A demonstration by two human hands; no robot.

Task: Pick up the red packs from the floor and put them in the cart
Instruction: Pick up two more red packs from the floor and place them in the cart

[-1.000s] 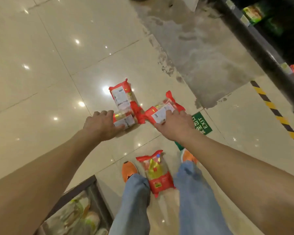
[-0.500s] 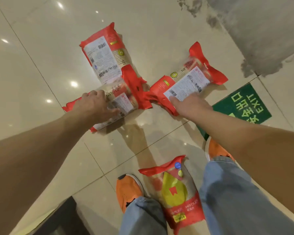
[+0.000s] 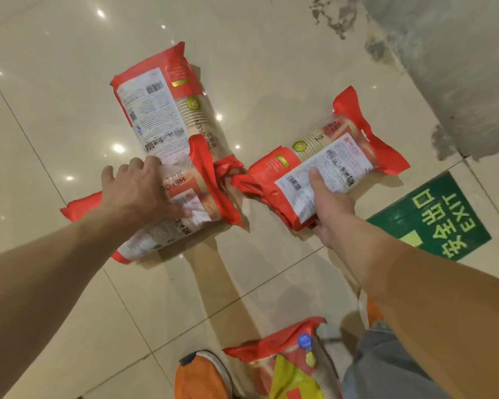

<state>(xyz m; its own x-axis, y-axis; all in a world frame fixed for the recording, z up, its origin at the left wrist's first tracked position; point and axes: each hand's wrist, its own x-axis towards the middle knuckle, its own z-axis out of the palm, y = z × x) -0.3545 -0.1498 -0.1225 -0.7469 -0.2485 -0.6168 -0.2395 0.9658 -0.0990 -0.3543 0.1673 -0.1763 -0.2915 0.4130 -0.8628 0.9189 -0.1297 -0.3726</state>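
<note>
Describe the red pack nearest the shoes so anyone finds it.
From the green EXIT floor sticker, drop to the frame's bottom edge, where an orange shoe stands. The red pack lies right of it, beside the jeans leg. Unlike the three packs farther out, which show white labels, it shows a yellow front and a round blue sticker.

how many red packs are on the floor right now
4: far pack beyond the left hand, which grips the left pack; right pack gripped by the right hand; near pack between the shoes. More may lie outside the frame.
</note>
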